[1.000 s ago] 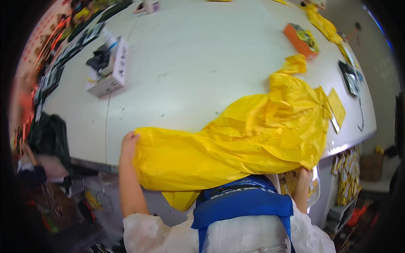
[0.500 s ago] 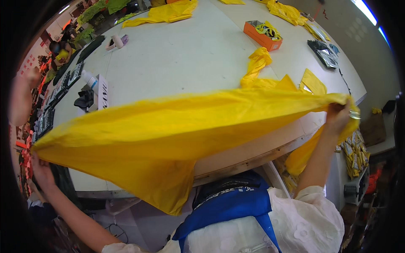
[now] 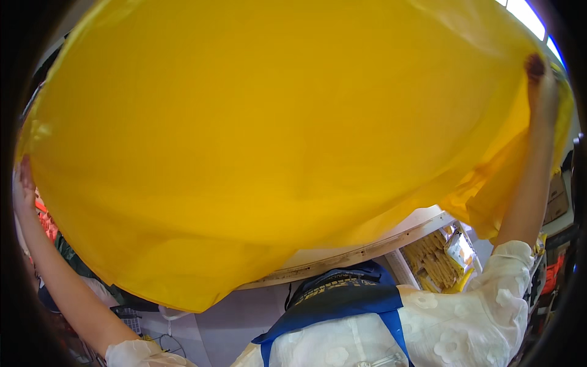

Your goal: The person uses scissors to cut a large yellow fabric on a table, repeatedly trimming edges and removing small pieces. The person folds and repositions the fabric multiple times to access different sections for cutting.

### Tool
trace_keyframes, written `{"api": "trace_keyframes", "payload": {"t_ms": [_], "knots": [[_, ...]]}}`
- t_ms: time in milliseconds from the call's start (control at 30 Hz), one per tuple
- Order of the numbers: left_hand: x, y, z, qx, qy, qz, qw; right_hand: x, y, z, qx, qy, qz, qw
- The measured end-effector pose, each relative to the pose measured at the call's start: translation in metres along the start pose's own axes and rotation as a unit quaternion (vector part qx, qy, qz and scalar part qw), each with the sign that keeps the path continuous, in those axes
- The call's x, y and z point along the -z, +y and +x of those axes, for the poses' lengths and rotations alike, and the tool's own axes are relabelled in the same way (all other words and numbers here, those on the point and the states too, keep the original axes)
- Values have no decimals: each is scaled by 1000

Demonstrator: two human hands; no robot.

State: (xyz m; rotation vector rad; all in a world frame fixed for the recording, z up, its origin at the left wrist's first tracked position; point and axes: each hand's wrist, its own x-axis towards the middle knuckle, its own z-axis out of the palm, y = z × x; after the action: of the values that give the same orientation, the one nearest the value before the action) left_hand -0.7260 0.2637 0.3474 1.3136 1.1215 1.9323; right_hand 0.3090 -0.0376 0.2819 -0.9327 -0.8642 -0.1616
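- Nearest, a blue apron (image 3: 342,300) is lying across the wearer's white top (image 3: 449,318).
- Out to either side, the left hand (image 3: 25,186) is pinching one edge of a broad yellow cloth (image 3: 275,134), its fingertips seemingly closed, though the dim rim makes this hard to confirm; the right hand (image 3: 543,88) is grasping the opposite side, set higher.
- The cloth is hanging between them, raised over the desk (image 3: 348,254) and hiding most of it, with loose folds drooping inside the right forearm.
- Judging by the wide hold, the step in hand is opening the cloth out; the next move is calling for level hands, even tension and a flat lowering.
- Below the desk's front edge, a tray (image 3: 397,269) is holding yellow packets (image 3: 431,260).
- Farther right, a cardboard box (image 3: 556,199) is standing partly behind the cloth.
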Motion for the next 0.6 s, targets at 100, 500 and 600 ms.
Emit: {"api": "trace_keyframes", "payload": {"t_ms": [100, 500, 600], "knots": [[-79, -70, -5, 14, 3, -71, 997, -42, 19, -9, -83, -154, 112, 978], [11, -233, -123, 111, 110, -125, 980, -50, 93, -288, -457, -179, -108, 864], [39, -378, -194, 410, 115, -130, 896, 36, 137, -425, -541, -334, -121, 762]]}}
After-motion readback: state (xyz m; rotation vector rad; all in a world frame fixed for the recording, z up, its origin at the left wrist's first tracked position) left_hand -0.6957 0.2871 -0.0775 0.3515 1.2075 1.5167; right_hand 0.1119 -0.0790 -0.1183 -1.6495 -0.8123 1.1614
